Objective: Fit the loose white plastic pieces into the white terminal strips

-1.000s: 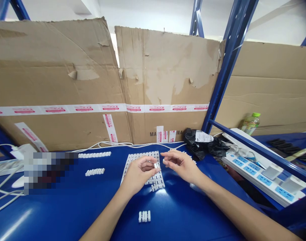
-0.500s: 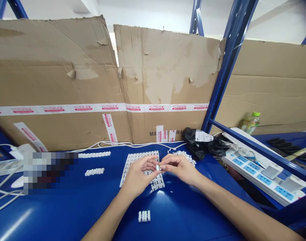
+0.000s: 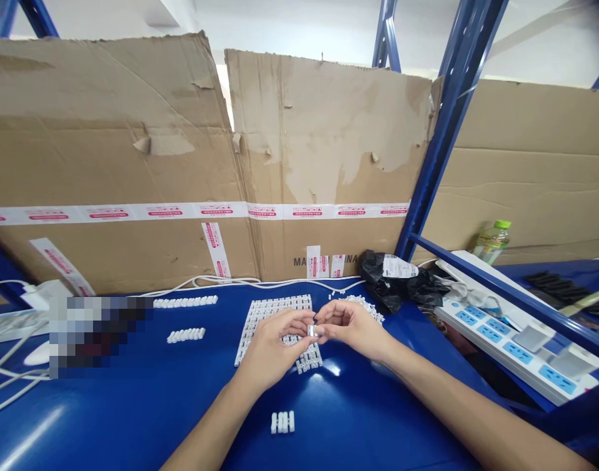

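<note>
My left hand point(image 3: 273, 347) and my right hand point(image 3: 351, 327) meet above the blue table point(image 3: 133, 405), fingertips pinched together on one small white plastic piece point(image 3: 312, 331). Under them lies a flat white grid of joined plastic pieces point(image 3: 270, 311), partly hidden by my left hand. A short block of three white pieces point(image 3: 282, 422) lies nearer to me. Two white strips lie to the left, a longer strip point(image 3: 184, 302) and a shorter strip point(image 3: 186, 335). A small heap of loose white pieces point(image 3: 365, 305) sits behind my right hand.
Torn cardboard sheets point(image 3: 280, 163) stand along the back. A black plastic bag point(image 3: 395, 278), white power strips point(image 3: 515, 347) and a green bottle point(image 3: 490, 241) are at the right behind a blue rack beam point(image 3: 505, 291). White cables point(image 3: 231, 282) run along the cardboard.
My right hand moved left from open and apart to meet my left hand, closing its fingertips on the small white piece held there. The hands sank slightly.
</note>
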`<state>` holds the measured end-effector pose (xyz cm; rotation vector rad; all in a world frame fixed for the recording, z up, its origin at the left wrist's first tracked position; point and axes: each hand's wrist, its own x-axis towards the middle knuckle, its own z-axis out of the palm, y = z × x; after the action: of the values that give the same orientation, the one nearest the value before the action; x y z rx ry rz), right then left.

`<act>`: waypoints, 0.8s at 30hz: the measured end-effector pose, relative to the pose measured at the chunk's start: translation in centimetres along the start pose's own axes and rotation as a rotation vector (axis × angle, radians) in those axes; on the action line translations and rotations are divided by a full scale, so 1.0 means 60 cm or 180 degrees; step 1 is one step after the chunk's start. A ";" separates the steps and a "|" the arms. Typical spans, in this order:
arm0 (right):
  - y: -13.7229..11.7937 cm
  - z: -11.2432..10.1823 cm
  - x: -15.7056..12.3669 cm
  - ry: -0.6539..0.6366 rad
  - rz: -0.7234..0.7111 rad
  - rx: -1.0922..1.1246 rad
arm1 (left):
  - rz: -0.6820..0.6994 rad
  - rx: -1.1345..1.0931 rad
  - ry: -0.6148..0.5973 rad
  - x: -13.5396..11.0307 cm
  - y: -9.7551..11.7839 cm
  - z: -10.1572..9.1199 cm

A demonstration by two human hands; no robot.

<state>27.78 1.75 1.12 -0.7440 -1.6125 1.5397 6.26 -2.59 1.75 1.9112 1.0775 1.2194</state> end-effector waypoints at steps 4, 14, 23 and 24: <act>-0.009 -0.005 -0.001 0.0045 -0.0134 -0.0138 | 0.0042 0.0601 -0.0456 -0.021 0.032 -0.010; -0.007 -0.006 -0.002 0.0016 -0.0353 -0.0620 | -0.0603 0.1144 -0.1231 -0.144 0.068 -0.013; -0.009 -0.061 -0.006 0.0484 -0.1119 -0.3310 | -0.0678 0.1418 -0.0876 -0.159 0.043 -0.019; -0.007 -0.070 -0.006 0.0469 -0.1128 -0.3543 | -0.0644 0.1447 -0.0861 -0.157 0.044 -0.019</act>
<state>31.53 3.68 1.39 -1.0065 -2.2843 0.2262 3.77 -12.01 0.46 2.1538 1.4429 0.6151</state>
